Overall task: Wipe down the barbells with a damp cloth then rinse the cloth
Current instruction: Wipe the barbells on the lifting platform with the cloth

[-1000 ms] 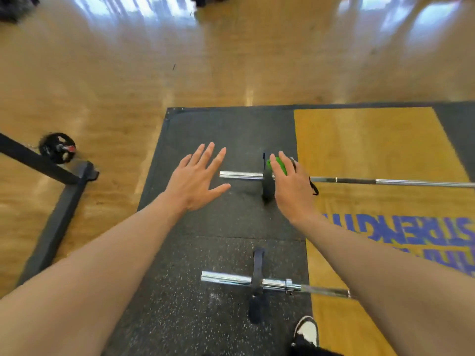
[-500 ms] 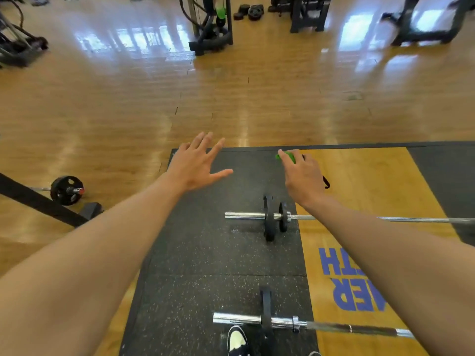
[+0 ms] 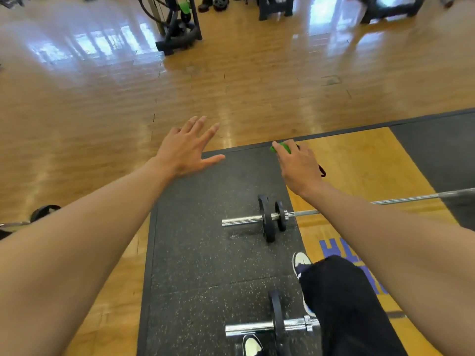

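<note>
Two barbells lie on a black rubber mat (image 3: 195, 253). The far barbell (image 3: 267, 218) has two small black plates and a chrome sleeve, its shaft running right. The near barbell (image 3: 277, 326) shows a chrome sleeve, a plate and a collar at the bottom. My right hand (image 3: 299, 168) is raised above the mat's far edge and grips a small green cloth (image 3: 281, 148), mostly hidden by the fingers; a black strap hangs at its right. My left hand (image 3: 186, 147) is held out with fingers spread, holding nothing. Neither hand touches a barbell.
My dark trouser leg (image 3: 344, 304) and shoes (image 3: 300, 263) stand between the barbells. A yellow platform panel (image 3: 365, 160) with blue lettering lies right. Another plate-loaded bar (image 3: 43, 211) sits at the left edge. Gym machines (image 3: 177, 27) stand far back on the wood floor.
My view has lifted and moved forward, so the barbells slid lower in frame. My right hand with the green cloth came up off the far barbell; my leg has stepped between the bars.
</note>
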A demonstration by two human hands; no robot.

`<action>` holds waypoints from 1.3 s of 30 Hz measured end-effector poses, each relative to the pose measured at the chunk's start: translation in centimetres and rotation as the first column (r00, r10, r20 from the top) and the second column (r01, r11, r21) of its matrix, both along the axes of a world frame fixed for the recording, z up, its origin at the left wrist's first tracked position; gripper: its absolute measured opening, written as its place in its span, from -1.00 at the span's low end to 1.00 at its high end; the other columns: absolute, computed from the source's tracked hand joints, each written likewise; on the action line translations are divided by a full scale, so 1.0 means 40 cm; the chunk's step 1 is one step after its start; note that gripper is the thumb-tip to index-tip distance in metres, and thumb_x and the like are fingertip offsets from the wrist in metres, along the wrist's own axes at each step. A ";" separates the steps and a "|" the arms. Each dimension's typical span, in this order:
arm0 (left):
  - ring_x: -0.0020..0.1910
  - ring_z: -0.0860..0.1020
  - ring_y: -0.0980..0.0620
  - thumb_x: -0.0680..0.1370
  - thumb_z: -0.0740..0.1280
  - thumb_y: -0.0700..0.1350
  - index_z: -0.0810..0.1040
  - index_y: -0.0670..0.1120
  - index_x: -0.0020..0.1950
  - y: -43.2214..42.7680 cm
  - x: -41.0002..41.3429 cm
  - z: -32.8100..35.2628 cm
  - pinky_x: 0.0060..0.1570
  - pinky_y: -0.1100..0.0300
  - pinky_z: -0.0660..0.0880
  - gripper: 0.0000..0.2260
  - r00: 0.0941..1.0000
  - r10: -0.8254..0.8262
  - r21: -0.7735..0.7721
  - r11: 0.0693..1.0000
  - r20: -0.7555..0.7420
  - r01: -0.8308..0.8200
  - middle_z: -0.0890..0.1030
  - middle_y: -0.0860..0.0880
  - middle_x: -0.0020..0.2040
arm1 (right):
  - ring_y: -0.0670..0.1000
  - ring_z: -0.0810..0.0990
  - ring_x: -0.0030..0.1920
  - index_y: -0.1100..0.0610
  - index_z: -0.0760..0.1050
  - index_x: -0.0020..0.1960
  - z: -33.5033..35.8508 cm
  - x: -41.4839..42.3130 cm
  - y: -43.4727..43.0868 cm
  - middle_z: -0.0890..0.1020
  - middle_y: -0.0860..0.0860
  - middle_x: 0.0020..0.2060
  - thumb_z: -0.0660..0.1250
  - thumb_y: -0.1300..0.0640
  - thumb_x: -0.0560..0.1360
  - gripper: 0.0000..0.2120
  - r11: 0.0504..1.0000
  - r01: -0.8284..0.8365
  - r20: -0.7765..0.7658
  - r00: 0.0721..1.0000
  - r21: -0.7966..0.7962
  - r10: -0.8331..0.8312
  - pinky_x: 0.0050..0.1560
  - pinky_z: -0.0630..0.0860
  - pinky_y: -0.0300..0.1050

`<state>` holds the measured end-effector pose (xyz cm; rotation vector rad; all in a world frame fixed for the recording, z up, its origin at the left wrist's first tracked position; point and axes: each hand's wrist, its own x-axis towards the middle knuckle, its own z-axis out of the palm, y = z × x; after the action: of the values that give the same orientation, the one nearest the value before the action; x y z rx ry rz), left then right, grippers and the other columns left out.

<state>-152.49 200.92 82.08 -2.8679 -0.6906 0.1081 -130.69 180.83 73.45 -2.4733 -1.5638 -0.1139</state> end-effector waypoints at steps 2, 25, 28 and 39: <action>0.59 0.12 -0.17 0.49 -0.18 0.52 0.03 0.06 0.63 0.044 0.017 0.004 0.36 -0.19 0.34 -0.17 1.000 0.006 0.010 1.000 0.009 -0.007 0.14 -0.17 0.62 | 0.34 0.49 0.13 0.14 0.36 0.53 -0.019 0.030 0.038 0.51 0.22 0.31 0.26 0.32 0.59 -0.49 1.000 -0.026 -0.014 1.000 0.002 0.026 0.04 0.45 0.16; 0.57 0.14 -0.23 0.55 -0.07 0.45 0.10 -0.02 0.62 0.464 0.238 -0.024 0.28 -0.32 0.38 -0.22 0.968 0.249 0.132 0.959 0.018 -0.249 0.15 -0.23 0.59 | 0.34 0.47 0.14 0.16 0.36 0.52 -0.318 0.357 0.520 0.49 0.20 0.33 0.30 0.34 0.54 -0.44 0.887 -0.461 -0.118 0.883 -0.033 0.454 0.06 0.45 0.21; 0.57 0.13 -0.23 0.56 -0.08 0.44 0.07 -0.04 0.63 0.483 0.258 -0.057 0.25 -0.31 0.41 -0.22 0.983 0.176 0.159 0.973 -0.053 -0.165 0.13 -0.24 0.59 | 0.33 0.51 0.06 0.18 0.41 0.48 -0.397 0.352 0.503 0.54 0.21 0.28 0.33 0.34 0.54 -0.48 0.892 -0.452 -0.152 0.882 0.001 0.446 -0.01 0.48 0.20; 0.52 0.17 -0.26 0.58 0.01 0.37 0.07 -0.07 0.61 0.618 0.343 -0.418 0.33 -0.29 0.33 -0.26 0.941 0.300 0.018 0.952 0.155 -0.306 0.14 -0.23 0.58 | 0.27 0.51 0.01 0.18 0.45 0.45 -0.792 0.298 0.417 0.56 0.17 0.27 0.34 0.33 0.56 -0.54 0.952 -0.303 -0.260 0.916 0.047 0.305 -0.06 0.46 0.10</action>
<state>-138.77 225.66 65.38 -2.7283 -1.1478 -0.0815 -118.77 197.52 41.77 -2.0995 -1.7931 0.2511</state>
